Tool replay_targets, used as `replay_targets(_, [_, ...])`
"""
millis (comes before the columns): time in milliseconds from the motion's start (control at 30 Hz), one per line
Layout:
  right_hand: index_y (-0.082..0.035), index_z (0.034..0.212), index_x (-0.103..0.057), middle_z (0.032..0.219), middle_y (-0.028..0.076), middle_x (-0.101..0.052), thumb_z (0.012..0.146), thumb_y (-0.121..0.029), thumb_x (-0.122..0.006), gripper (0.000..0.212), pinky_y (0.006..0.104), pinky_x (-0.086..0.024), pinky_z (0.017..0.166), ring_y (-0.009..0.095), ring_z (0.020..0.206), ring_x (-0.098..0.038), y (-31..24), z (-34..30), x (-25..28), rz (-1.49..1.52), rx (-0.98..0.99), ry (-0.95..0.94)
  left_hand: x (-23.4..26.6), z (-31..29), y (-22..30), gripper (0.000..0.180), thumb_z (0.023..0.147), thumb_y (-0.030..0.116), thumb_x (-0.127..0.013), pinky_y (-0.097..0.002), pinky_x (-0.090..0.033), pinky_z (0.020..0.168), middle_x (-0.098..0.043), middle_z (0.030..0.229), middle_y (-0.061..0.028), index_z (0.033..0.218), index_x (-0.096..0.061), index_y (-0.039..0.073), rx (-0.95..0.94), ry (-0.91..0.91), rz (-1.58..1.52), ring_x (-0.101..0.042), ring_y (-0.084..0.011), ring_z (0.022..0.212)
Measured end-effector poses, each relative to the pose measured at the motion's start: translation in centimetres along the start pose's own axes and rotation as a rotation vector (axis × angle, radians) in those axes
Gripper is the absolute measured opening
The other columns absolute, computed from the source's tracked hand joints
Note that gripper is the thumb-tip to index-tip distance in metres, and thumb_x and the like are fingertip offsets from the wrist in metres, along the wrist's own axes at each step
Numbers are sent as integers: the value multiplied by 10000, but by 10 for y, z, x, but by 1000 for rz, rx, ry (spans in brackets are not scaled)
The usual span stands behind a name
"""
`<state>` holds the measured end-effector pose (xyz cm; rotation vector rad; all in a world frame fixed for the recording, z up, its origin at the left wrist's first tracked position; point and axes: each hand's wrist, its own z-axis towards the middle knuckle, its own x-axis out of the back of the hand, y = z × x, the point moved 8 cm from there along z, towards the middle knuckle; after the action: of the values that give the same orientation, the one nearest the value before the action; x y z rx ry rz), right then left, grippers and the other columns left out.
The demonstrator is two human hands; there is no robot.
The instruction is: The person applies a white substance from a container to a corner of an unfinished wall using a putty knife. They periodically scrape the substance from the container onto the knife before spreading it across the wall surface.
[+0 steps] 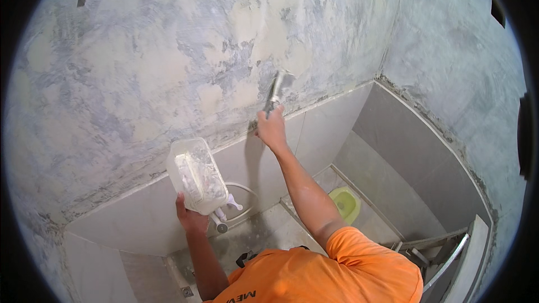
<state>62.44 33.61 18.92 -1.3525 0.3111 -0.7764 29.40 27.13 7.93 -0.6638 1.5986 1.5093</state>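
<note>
My left hand [192, 220] holds a translucent white plastic tub [175, 175] from below, its fingers closed on the near end. Pale putty [190, 175] is smeared along the inside of the tub. Ahead and to the right, my right hand [272, 128] grips a putty knife [275, 92] by its lower end. The knife's wide blade is up at the plastered wall [163, 50], slightly blurred; I cannot tell whether it presses on the surface. Patchy cream and grey coating covers that wall.
Grey tiles [331, 115] line the lower wall, topped by a narrow ledge. Below the tub are a white spray nozzle [234, 203] and a curved hose [247, 187]. A yellow-green squat toilet [345, 205] is set in the floor. Boards and a metal rail [446, 264] stand at lower right.
</note>
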Motion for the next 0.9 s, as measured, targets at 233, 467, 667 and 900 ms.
replay_targets(233, [196, 1331, -217, 1052, 405, -621, 876, -198, -640, 735, 530, -498, 929, 512, 1021, -631, 76, -41, -63, -403, 31, -153, 16, 4, -17, 659, 1009, 477, -445, -536, -396, 1098, -481, 1446, -161, 1489, -380, 30, -24, 85, 56, -483, -353, 1320])
replay_targets(467, [171, 1361, -220, 1075, 394, -617, 893, -226, -630, 738, 547, -485, 930, 524, 1037, -614, 59, -64, -3, -373, -54, -141, -16, -1, -10, 594, 1049, 428, -388, -523, -414, 1098, -498, 1439, -149, 1474, -390, 14, 53, -99, -110, -492, -331, 1324])
replay_targets(667, [153, 1392, -210, 1099, 408, -598, 903, -213, -620, 737, 547, -484, 928, 546, 1042, -595, -1, 12, 15, -171, 49, 29, 1, -5, -7, 597, 1047, 425, -389, -518, -409, 1100, -505, 1432, -151, 1478, -387, 11, 2, -52, 18, -499, -336, 1315])
replay_targets(900, [145, 1296, -283, 1078, 390, -608, 899, -241, -634, 656, 563, -477, 930, 533, 1030, -605, 131, -63, -55, -451, -60, -207, 1, -9, 1, 590, 1046, 441, -383, -532, -409, 1100, -520, 1421, -145, 1459, -426, 23, 11, 132, -68, -507, -336, 1307])
